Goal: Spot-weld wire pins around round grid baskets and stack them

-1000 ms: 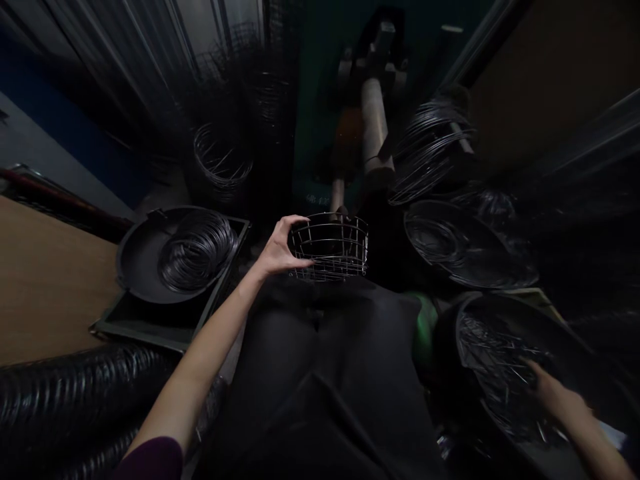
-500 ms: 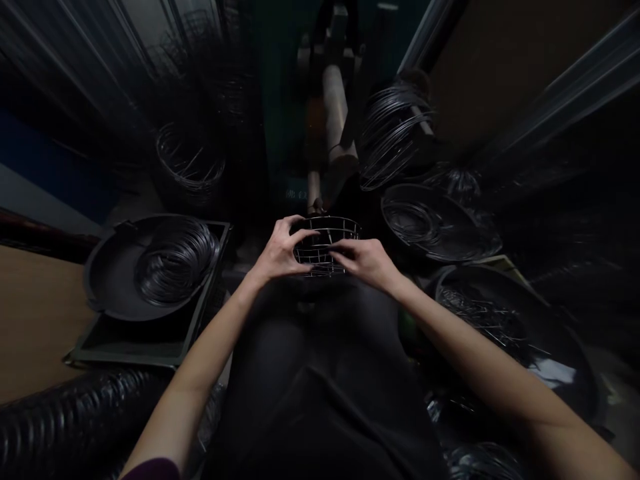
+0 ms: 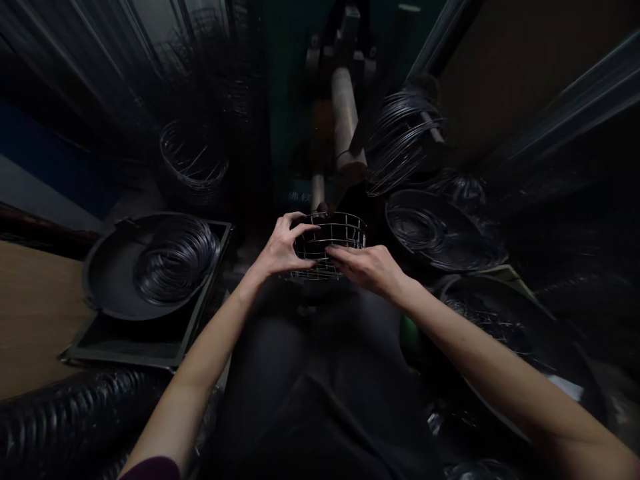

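Note:
A small round wire basket [image 3: 340, 230] rests at my knees, over my dark trousers. My left hand [image 3: 283, 250] grips its left rim, thumb and fingers curled round the wires. On the basket's near side lies my right hand [image 3: 367, 267], its fingers closed on the wires. What the right fingers pinch, if anything besides the basket, is too dark to tell.
A dark pan [image 3: 113, 273] with a coil of wire rings [image 3: 175, 257] sits in a tray at left. Right of me are a shallow bowl of wire rings [image 3: 440, 230] and a bowl of short wire pieces [image 3: 500, 327]. More wire coils [image 3: 405, 137] hang behind. Ribbed black hose [image 3: 65, 420] lies lower left.
One second ago my right hand was down in the bowl of wire pieces at right. It came up to the basket and now rests on its near side. The left hand kept its grip.

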`<state>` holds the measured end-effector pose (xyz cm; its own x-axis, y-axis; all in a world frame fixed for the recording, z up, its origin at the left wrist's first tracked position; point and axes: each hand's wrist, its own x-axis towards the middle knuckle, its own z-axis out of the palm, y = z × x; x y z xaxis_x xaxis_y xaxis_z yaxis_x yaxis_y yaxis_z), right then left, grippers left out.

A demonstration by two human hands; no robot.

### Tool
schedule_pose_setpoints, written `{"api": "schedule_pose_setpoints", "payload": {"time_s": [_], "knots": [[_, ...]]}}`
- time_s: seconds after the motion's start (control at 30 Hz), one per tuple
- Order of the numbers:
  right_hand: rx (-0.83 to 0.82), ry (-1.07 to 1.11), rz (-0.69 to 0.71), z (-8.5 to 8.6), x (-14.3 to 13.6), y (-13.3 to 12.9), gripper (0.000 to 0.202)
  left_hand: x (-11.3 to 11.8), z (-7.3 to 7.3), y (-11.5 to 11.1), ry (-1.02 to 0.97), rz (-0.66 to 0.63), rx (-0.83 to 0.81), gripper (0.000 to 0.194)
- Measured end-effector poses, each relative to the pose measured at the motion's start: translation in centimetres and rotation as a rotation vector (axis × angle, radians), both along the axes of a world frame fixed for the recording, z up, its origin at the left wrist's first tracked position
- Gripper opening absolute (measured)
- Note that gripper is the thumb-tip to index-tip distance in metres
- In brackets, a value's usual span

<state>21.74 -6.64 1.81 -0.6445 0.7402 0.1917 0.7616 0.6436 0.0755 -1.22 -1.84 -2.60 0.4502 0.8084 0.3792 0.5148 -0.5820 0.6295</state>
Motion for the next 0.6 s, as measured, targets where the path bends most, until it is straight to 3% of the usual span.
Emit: {"api": "schedule_pose_setpoints", "payload": {"time_s": [0.4, 0.6], "knots": [[-0.029, -0.017, -0.025, 0.5, -0.2, 2.2, 0.033, -0.2, 0.5, 1.9, 0.002, 0.012, -0.008, 0.068], [-0.065, 0.136, -0.033, 0.1, 0.1, 2.1, 0.031, -0.2, 0.4, 2.3, -0.04, 0.005, -0.028, 0.066]]}}
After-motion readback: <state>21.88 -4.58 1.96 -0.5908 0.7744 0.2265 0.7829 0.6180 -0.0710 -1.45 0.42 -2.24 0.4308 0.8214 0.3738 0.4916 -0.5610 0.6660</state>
